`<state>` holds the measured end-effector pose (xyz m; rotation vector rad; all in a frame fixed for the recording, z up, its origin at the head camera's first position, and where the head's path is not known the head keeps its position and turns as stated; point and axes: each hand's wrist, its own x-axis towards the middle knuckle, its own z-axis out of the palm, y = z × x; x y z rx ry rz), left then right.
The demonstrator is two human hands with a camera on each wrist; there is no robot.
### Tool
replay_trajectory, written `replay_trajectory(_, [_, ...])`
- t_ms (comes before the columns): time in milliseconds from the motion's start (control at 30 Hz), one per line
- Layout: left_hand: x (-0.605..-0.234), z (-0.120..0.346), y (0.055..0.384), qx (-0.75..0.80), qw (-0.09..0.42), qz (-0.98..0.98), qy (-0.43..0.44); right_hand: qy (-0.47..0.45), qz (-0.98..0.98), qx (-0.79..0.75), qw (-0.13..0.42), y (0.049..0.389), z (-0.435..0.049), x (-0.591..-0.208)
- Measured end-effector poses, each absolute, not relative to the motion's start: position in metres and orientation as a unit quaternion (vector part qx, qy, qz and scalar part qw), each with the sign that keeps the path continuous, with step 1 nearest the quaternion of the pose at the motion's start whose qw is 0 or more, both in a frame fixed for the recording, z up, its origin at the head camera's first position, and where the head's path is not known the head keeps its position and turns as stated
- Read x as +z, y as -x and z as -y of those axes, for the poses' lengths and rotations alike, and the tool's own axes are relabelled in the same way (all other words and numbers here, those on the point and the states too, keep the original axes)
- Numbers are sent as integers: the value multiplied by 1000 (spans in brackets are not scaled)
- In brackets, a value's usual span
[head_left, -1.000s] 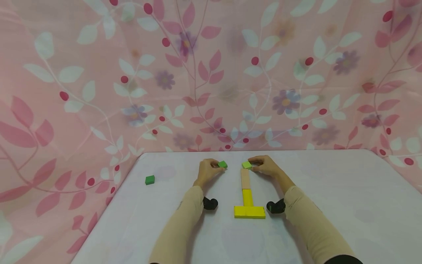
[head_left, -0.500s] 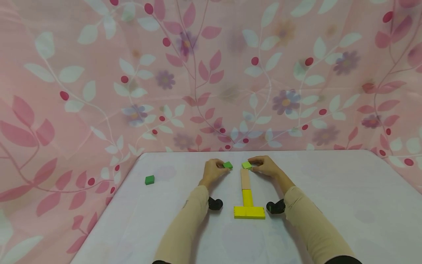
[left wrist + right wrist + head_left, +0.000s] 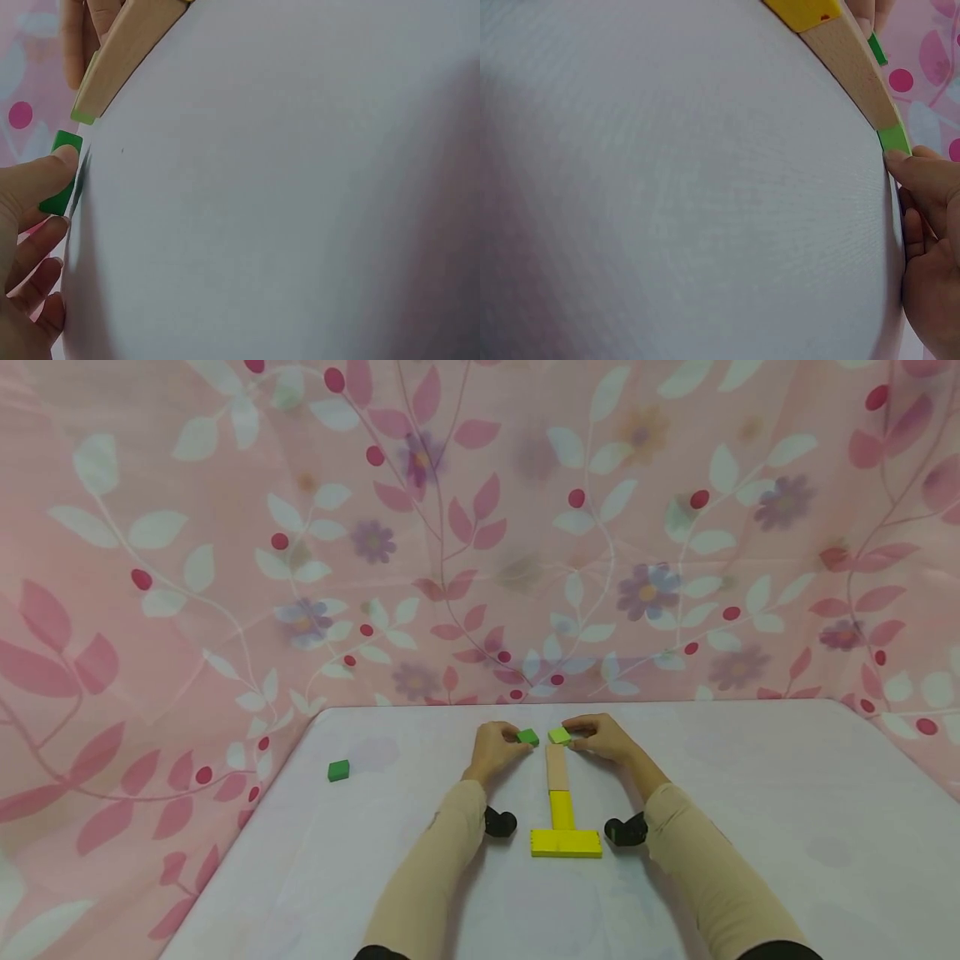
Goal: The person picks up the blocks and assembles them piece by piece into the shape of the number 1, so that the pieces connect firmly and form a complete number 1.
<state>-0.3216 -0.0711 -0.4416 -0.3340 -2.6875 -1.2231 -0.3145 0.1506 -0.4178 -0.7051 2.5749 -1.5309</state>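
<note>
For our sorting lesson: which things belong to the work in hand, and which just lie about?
In the job:
green block in left hand
lime block in right hand
wooden block
yellow block
yellow crosspiece

Apparently lying about:
lone green block

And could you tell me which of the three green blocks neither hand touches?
The dark green block lying apart on the left; the left hand pinches the other dark green one, the right hand the light green one.

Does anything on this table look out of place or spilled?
Perhaps one green block, sitting alone on the left, apart from the T of yellow blocks, wooden block and lime block. Nothing looks spilled.
</note>
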Motion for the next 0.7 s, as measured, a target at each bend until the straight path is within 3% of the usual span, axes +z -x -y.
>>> replay_trajectory(333, [-443,65,326,-376,79,916,113,225,-838,-495,37,310,-149,-413])
replay_trajectory(700, [-442,65,329,-397,33,910,112,224,-842,-489,33,323,-153,-428])
